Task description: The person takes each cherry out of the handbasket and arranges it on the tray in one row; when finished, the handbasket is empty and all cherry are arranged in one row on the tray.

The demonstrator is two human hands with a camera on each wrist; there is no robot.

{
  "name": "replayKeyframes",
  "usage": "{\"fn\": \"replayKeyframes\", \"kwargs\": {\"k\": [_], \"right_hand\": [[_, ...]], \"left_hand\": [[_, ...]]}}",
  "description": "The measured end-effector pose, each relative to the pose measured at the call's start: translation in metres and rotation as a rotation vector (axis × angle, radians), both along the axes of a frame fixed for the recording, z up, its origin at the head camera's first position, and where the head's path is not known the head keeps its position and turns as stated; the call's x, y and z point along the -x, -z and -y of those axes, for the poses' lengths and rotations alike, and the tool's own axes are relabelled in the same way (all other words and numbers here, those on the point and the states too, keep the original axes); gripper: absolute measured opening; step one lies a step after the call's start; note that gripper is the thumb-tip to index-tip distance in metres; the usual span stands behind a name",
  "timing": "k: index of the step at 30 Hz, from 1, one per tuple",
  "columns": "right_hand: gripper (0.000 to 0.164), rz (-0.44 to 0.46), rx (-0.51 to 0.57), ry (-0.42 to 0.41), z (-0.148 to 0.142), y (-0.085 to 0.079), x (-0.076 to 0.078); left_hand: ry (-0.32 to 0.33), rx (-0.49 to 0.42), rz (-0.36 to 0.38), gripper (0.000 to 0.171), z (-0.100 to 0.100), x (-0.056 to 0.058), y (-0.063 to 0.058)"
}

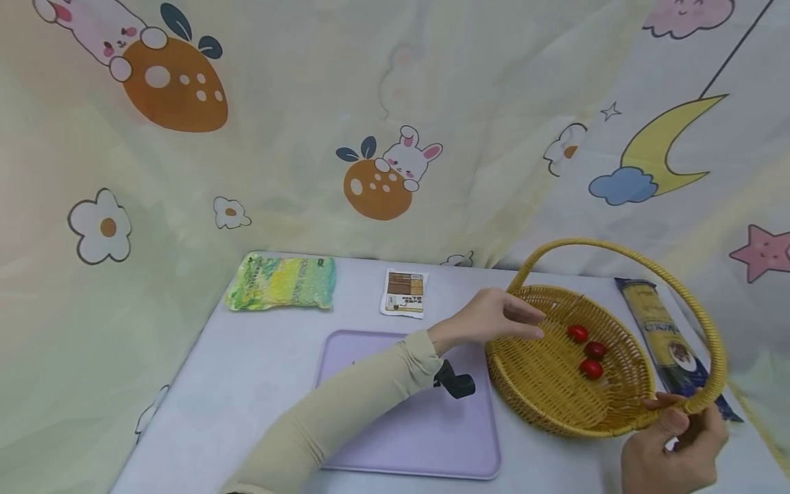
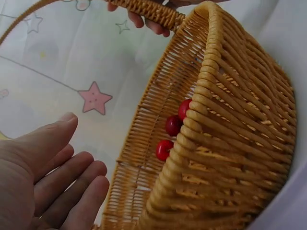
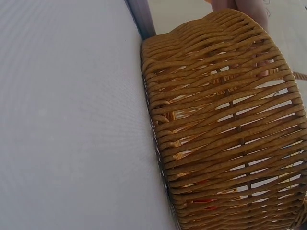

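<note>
A round wicker basket with a tall arched handle stands on the right side of the table. Three small, shiny red fruits that look like cherries lie inside it; they also show as red cherries beyond the rim in the left wrist view. My left hand hovers by the basket's far left rim, fingers loosely extended and holding nothing. With curled fingers, my right hand grips the handle's near right base. The right wrist view shows mostly the woven basket side.
A lilac tray lies left of the basket, partly under my left forearm. Behind it are a small white-and-brown packet and a green-yellow bag. A long yellow-and-blue package lies right of the basket. Patterned cloth hangs behind the table.
</note>
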State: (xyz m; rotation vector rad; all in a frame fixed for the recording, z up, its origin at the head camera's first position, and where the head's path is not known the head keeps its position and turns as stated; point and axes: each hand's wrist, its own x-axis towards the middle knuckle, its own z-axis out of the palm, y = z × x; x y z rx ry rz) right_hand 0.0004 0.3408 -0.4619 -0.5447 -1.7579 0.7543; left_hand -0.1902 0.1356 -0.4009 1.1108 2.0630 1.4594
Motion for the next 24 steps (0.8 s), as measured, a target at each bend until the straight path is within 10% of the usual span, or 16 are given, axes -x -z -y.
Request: {"fn": "replayKeyframes", "kwargs": {"k": [24], "right_hand": [[0.038, 0.045, 0.050, 0.022, 0.004, -0.001, -0.001]], "left_hand": [[0.033, 0.112, 0.005, 0.041, -0.089, 0.015, 0.000]]}}
